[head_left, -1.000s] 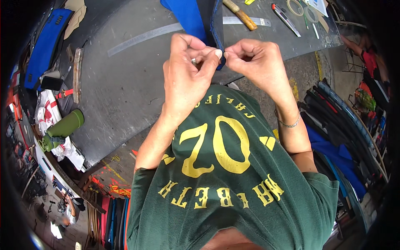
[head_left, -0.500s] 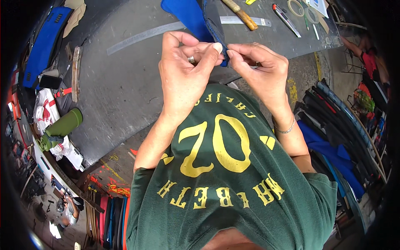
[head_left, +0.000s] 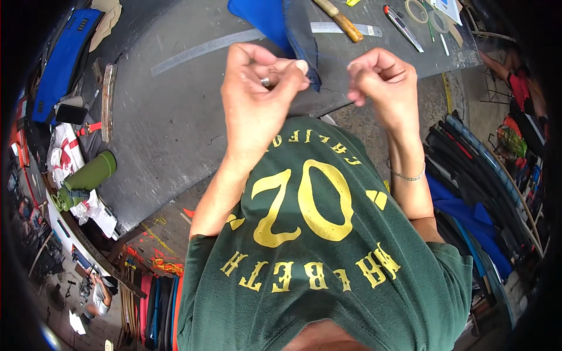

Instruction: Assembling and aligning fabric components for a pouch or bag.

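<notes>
A blue and dark grey piece of fabric point(head_left: 300, 41), with stitching along its seam, hangs over the front of the work table. My left hand point(head_left: 257, 93), wearing a ring, is closed at the fabric's lower edge, thumb and fingers pinching it. To the right, apart from the fabric, my right hand point(head_left: 386, 85) is closed in a pinch, its fingertips slightly blurred. A faint, thin blue thread point(head_left: 333, 58) stretches from the fabric toward those fingertips. Whether a needle is between them cannot be made out.
On the dark table point(head_left: 158, 128) lie a metal ruler point(head_left: 205, 52), a wooden-handled tool point(head_left: 339, 20), a red and black utility knife point(head_left: 403, 28) and tape rolls point(head_left: 416, 10). A green roll point(head_left: 88, 178) sits at the left edge. Fabric sheets point(head_left: 474, 175) are stacked at right.
My right hand has moved away from the fabric to the right, drawing the thread out. My left hand stays almost in place. The fabric's lower edge now hangs flatter and shows more.
</notes>
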Demonstrator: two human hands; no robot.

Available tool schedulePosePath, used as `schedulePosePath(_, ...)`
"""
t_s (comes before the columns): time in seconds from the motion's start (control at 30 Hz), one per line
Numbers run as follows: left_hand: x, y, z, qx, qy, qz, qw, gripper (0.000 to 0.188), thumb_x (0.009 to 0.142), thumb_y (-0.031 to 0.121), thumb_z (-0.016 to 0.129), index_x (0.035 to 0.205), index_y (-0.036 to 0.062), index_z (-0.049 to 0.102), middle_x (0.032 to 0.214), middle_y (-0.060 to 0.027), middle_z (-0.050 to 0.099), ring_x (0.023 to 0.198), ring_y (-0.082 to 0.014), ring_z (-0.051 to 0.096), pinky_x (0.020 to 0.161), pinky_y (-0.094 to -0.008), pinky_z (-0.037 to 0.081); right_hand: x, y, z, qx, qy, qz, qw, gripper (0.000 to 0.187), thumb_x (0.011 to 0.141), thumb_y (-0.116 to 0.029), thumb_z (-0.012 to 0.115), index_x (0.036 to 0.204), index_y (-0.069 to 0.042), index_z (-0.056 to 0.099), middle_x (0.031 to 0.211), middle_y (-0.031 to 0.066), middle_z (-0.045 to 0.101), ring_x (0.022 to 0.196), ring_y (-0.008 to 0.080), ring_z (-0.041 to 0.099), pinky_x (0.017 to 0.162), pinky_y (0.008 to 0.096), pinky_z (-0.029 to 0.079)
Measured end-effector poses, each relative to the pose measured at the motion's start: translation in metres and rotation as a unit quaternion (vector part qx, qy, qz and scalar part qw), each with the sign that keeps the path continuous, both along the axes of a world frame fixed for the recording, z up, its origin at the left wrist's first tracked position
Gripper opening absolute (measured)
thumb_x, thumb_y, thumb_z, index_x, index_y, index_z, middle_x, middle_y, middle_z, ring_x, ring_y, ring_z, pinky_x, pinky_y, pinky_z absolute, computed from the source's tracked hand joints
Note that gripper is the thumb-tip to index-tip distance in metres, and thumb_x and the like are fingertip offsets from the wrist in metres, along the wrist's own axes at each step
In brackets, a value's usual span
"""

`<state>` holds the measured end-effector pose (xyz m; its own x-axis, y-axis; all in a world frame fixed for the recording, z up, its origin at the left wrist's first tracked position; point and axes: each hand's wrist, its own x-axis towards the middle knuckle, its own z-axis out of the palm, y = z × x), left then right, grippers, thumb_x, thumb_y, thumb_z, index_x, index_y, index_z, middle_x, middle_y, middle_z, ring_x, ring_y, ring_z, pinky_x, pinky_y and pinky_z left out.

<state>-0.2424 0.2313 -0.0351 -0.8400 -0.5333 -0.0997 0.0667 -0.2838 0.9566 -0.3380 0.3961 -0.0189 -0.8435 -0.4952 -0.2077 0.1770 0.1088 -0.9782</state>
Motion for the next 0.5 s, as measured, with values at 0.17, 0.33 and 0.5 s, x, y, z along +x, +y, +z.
schedulePosePath(0.17, 0.010, -0.029, -0.009, 0.010, -0.006, 0.029, 1.000, 0.027, 0.090, -0.006, 0.068, 0.098, 0.0034, 0.044, 0.086, -0.0144, 0.071, 0.073, -0.0148, 0.069, 0.070, -0.0299, 0.062, -0.029, 0.038, -0.014, -0.171, -0.075, -0.034, 0.982, 0.010, 0.093, -0.007, 0.057, 0.084, -0.001, 0.058, 0.067, 0.0017, 0.055, 0.048, 0.0074, 0.043, 0.042, 0.0206, 0.036)
schedulePosePath(0.33, 0.019, -0.041, -0.005, 0.036, -0.003, 0.045, 0.998, 0.025, 0.091, -0.006, 0.068, 0.096, 0.0047, 0.046, 0.087, -0.0129, 0.071, 0.075, -0.0135, 0.069, 0.072, -0.0304, 0.062, -0.098, 0.118, -0.033, -0.505, -0.190, -0.130, 0.832, 0.028, 0.096, -0.008, 0.054, 0.072, -0.011, 0.040, 0.068, -0.0015, 0.038, 0.058, 0.0101, 0.038, 0.059, 0.0248, 0.040)
schedulePosePath(0.5, 0.015, -0.033, -0.001, 0.016, 0.016, 0.030, 0.999, 0.025, 0.091, -0.006, 0.068, 0.096, 0.0045, 0.046, 0.088, -0.0127, 0.071, 0.075, -0.0135, 0.069, 0.071, -0.0296, 0.062, -0.063, 0.090, -0.062, 0.185, 0.146, -0.049, 0.971, 0.033, 0.098, -0.013, 0.064, 0.130, -0.005, 0.061, 0.111, 0.0071, 0.066, 0.090, 0.0135, 0.064, 0.080, 0.0288, 0.054)
